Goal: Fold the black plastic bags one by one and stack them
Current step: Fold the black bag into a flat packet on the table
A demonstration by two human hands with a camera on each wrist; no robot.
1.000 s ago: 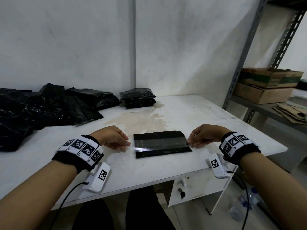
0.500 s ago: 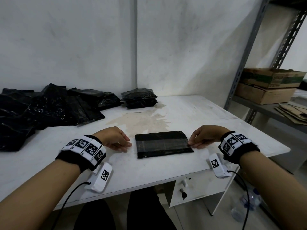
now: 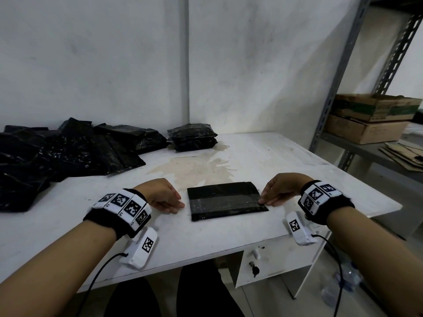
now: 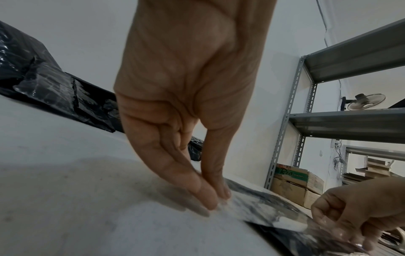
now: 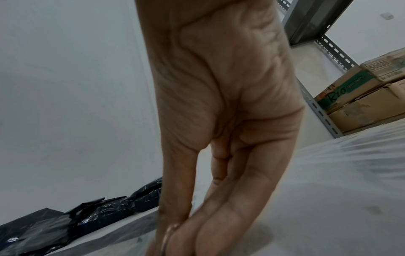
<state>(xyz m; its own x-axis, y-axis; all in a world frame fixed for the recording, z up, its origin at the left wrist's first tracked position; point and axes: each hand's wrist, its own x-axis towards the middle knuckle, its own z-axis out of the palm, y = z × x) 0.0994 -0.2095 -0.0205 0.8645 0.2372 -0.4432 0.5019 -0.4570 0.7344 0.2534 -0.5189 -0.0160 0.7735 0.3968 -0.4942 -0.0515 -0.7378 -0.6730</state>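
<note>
Black plastic fills the upper left of the head view: a loose heap of unfolded bags (image 3: 57,156) sprawls over the far left of the white counter (image 3: 286,161) against the wall. Just right of the heap, near the top centre of the counter, sits a small stack of folded bags (image 3: 192,137), apart from the heap's edge.

Lower and left of centre, the left hand (image 3: 160,194) rests on the counter just beside the left edge of the folded bag (image 3: 226,200). In the left wrist view its thumb and fingertips (image 4: 208,194) are drawn together at the bag's edge; whether they actually pinch the plastic cannot be told.

The folded bag itself lies flat in the middle of the frame, near the counter's front edge, a rectangle with a glossy band across it.

At the bag's right edge, the right hand (image 3: 281,189) has its fingers curled with the tips on the plastic, pinching the edge between thumb and fingers.

At the far right of the frame, a metal shelf (image 3: 366,152) carries cardboard boxes (image 3: 370,117).
</note>
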